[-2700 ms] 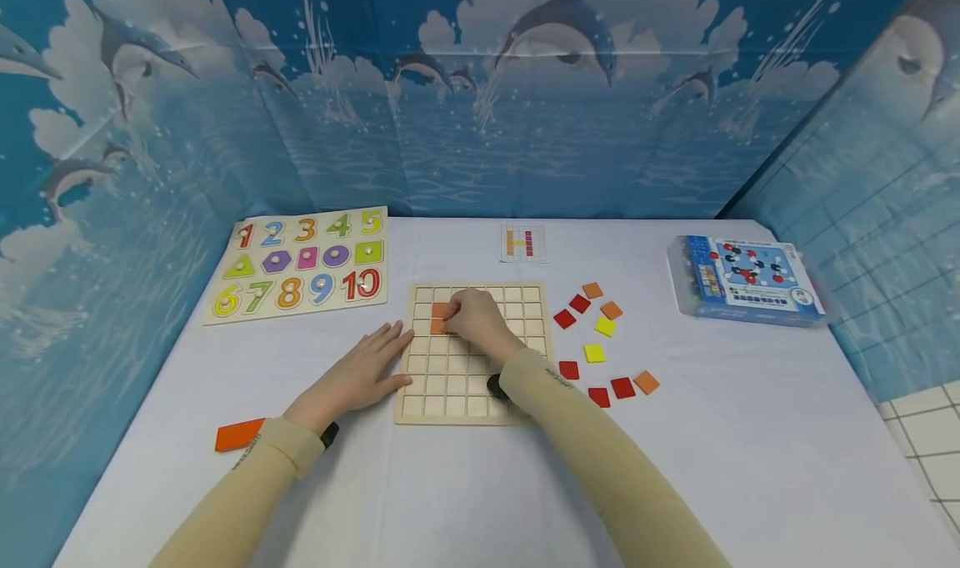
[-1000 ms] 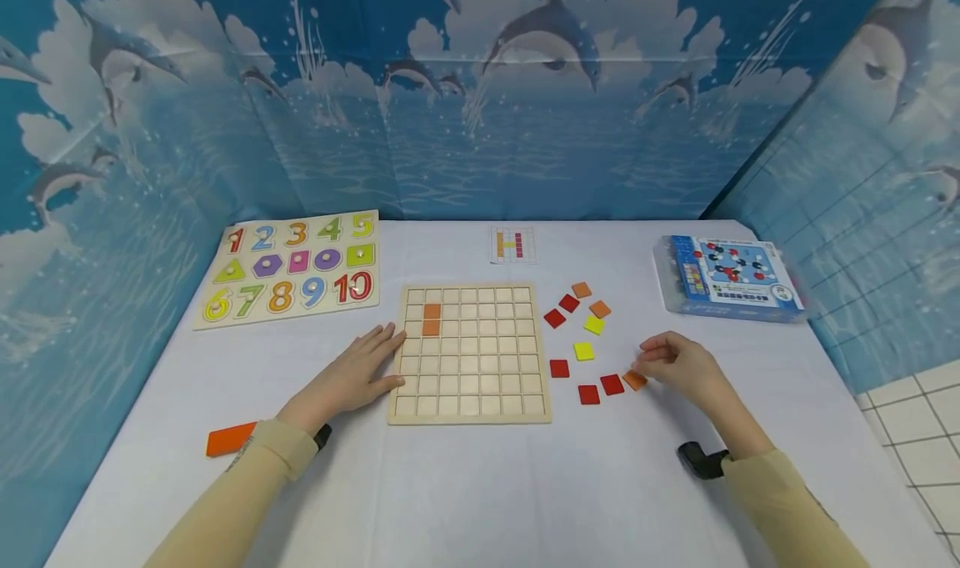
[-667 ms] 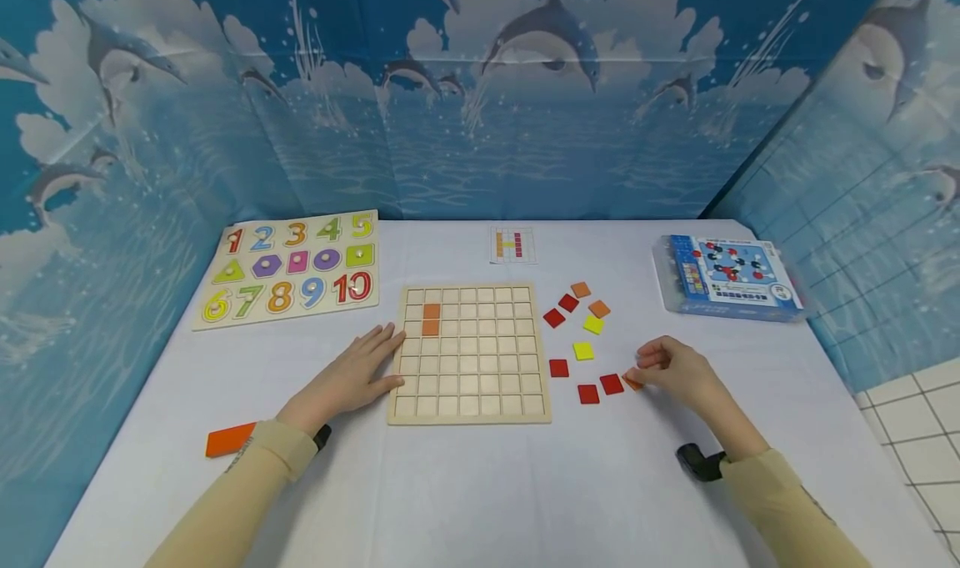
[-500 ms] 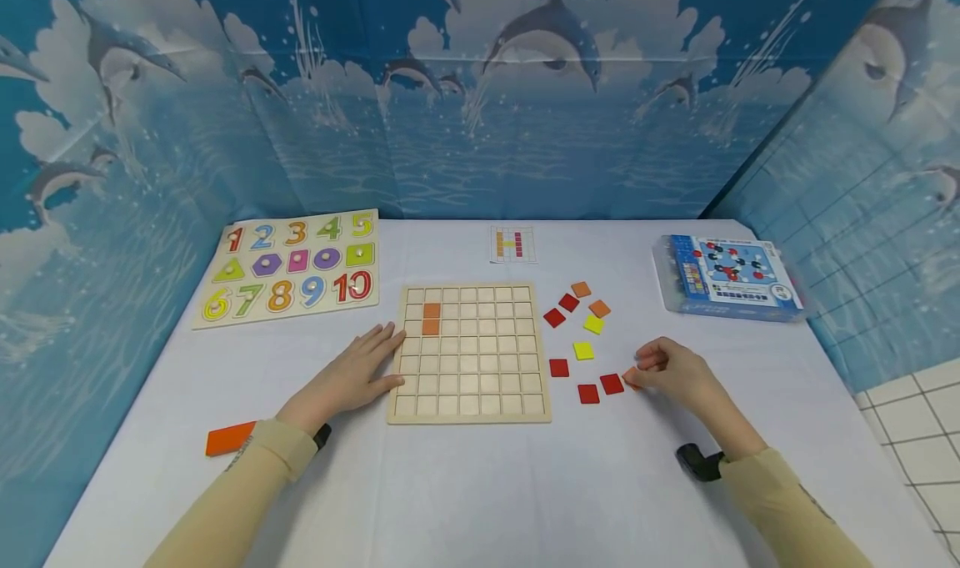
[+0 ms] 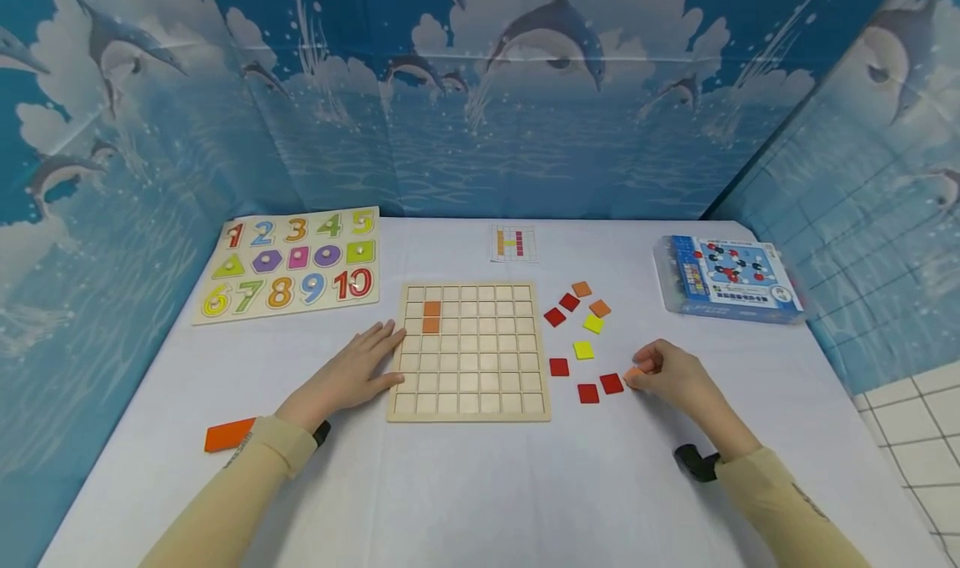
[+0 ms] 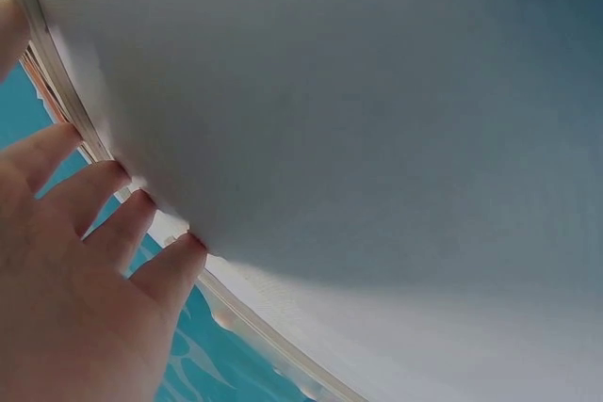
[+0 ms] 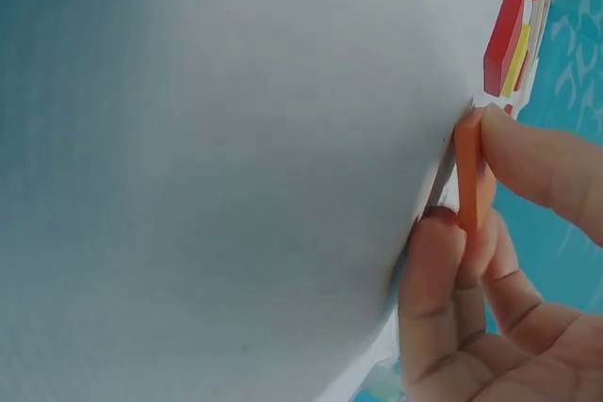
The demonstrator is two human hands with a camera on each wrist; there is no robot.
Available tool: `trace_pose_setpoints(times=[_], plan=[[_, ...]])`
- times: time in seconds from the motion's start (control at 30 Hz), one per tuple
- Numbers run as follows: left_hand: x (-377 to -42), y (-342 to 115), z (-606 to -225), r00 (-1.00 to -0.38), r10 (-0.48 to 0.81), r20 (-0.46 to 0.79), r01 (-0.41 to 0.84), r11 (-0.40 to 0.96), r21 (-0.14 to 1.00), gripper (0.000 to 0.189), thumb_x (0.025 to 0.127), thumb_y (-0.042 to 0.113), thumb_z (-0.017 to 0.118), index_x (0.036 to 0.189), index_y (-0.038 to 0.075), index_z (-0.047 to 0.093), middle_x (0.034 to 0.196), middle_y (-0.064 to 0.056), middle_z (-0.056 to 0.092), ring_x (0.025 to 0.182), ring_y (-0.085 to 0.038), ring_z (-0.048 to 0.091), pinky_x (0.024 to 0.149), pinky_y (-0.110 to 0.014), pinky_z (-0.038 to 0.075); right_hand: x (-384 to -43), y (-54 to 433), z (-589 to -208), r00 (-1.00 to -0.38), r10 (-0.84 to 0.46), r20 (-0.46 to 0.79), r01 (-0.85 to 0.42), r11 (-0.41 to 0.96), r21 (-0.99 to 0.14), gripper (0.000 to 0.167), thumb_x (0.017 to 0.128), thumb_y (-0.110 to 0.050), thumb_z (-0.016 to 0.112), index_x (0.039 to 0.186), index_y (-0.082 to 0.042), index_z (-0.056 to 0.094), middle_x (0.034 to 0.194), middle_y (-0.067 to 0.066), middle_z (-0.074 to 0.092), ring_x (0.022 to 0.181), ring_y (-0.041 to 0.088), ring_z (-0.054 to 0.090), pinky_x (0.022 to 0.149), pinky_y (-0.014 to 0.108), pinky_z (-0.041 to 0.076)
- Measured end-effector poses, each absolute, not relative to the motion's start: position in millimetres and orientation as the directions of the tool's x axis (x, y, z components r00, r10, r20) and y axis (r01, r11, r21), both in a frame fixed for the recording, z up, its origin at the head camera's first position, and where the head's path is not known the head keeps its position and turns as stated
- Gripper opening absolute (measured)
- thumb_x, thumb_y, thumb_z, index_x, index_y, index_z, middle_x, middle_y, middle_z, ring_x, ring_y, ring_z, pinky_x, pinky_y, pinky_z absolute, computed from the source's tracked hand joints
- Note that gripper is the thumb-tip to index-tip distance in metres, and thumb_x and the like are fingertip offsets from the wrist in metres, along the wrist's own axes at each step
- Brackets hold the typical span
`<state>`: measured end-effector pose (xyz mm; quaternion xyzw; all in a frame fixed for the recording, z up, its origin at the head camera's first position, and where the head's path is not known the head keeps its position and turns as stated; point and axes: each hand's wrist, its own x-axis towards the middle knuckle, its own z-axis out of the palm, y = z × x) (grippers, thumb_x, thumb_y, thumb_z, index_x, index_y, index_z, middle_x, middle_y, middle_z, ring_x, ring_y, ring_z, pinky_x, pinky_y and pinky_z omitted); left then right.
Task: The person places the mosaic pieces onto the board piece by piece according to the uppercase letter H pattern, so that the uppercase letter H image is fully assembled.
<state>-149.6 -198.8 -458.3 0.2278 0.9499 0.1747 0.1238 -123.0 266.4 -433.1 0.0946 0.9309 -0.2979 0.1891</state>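
1. Centrally, gridded board (image 5: 468, 361); two orange tiles (image 5: 431, 325) sit in it toward 10 o'clock.
2. L hand (image 5: 349, 379), fingers apart, touches board's 9 o'clock edge.
3. R hand (image 5: 671, 374), betw. 3 & 4 o'clock of board, clamps an orange tile (image 5: 635, 375) betw. thumb & fingers.
4. Risks, prob.: tile slips if pinch loosens, or nudges red tile (image 5: 611, 384) just beside, 9 o'clock; heavy L hand push could shift board.
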Motion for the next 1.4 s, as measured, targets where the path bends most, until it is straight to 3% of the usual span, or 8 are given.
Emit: trace_pose_setpoints(times=[0.53,0.73,0.9,1.1,1.4], plan=[[-153.8,-197.5,-450.5,-0.855,0.498,-0.146,0.416,0.826,0.379,0.072,0.097,0.035,0.062,0.154,0.004,0.031,0.161,-0.022,0.025,0.149,-0.041,0.021,0.122,-0.058,0.021,-129.4,264.2,-425.7,-0.934,0.025,-0.356,0.270,0.704,-0.657,0.041,0.089,-0.029,0.074,0.117,-0.002,0.062,0.099,0.007,0.070,0.093,0.021,0.060,0.076,0.023,0.050],[-152.7,-198.7,-450.4,-0.860,0.488,-0.152,0.407,0.833,0.376,0.072,0.096,0.034,0.063,0.154,0.004,0.031,0.161,-0.021,0.025,0.150,-0.041,0.020,0.123,-0.057,0.020,-144.5,225.7,-417.3,-0.941,-0.007,-0.337,0.261,0.618,-0.741,0.042,0.088,-0.031,0.075,0.119,-0.005,0.064,0.102,0.006,0.073,0.095,0.018,0.064,0.084,0.027,0.053],[-153.0,-200.5,-452.8,-0.860,0.486,-0.155,0.402,0.832,0.382,0.073,0.096,0.035,0.063,0.154,0.004,0.030,0.161,-0.021,0.024,0.150,-0.041,0.020,0.123,-0.057,0.020,-160.1,187.5,-415.7,-0.942,-0.073,-0.329,0.232,0.565,-0.792,0.037,0.088,-0.028,0.076,0.116,-0.007,0.066,0.107,0.006,0.072,0.099,0.019,0.063,0.084,0.026,0.050],[-152.8,-201.0,-454.2,-0.859,0.483,-0.168,0.391,0.833,0.391,0.073,0.097,0.035,0.062,0.155,0.005,0.030,0.162,-0.020,0.023,0.150,-0.040,0.019,0.123,-0.057,0.019,-173.6,140.5,-414.7,-0.935,-0.162,-0.315,0.205,0.480,-0.853,0.029,0.086,-0.020,0.077,0.110,-0.007,0.070,0.100,0.005,0.073,0.090,0.015,0.068,0.088,0.030,0.055],[-150.7,-199.5,-456.0,-0.860,0.478,-0.177,0.380,0.833,0.402,0.073,0.097,0.036,0.062,0.155,0.006,0.029,0.162,-0.020,0.022,0.151,-0.040,0.018,0.123,-0.058,0.019,-190.3,79.3,-422.0,-0.917,-0.262,-0.300,0.155,0.459,-0.875,0.021,0.085,-0.016,0.078,0.103,-0.007,0.072,0.093,0.006,0.074,0.085,0.019,0.071,0.082,0.031,0.058]])
